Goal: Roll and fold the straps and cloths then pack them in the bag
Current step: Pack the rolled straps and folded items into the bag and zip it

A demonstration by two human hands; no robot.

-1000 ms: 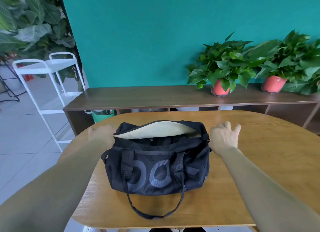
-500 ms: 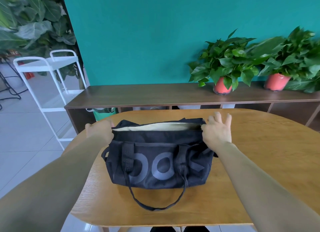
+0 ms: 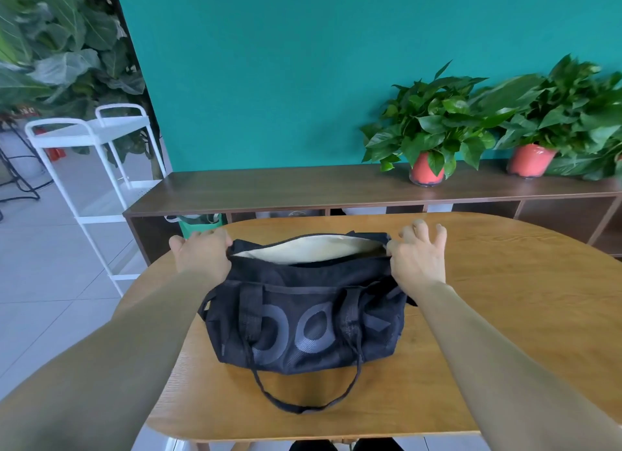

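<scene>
**Head cam: floppy duffel, held at both ends of the mouth**

Black bag (image 3: pixel 303 316) sits on the wooden table (image 3: pixel 505 299), right between the two hands, logo side toward the person. Left hand (image 3: pixel 202 253) has its fingers curled round its end of the opening, a proper grip on the fabric. Right hand (image 3: pixel 419 258) is at the opposite end with fingers fanned out and lifted. Its thumb side touches the rim, but I honestly can't tell if it's pinching anything. Between the two hands the mouth gapes a bit and pale cream fabric (image 3: pixel 313 247) shows inside. Lining or a packed cloth, can't say.

Handling-wise, my guess is soft mesh-ish cloth, light, no stiffness at all, sagging wherever it isn't held. Nothing fragile, not slippery. The sides slump below the grips and the carry strap (image 3: pixel 303 407) droops loose on the person's side.

So the ends of the opening look like the spot to hold. Pull them apart and the rim goes taut, which a zip would want. Grab mid-rim and it'll just bunch up. For lifting I'd go for the strap loops below the hands instead.
</scene>
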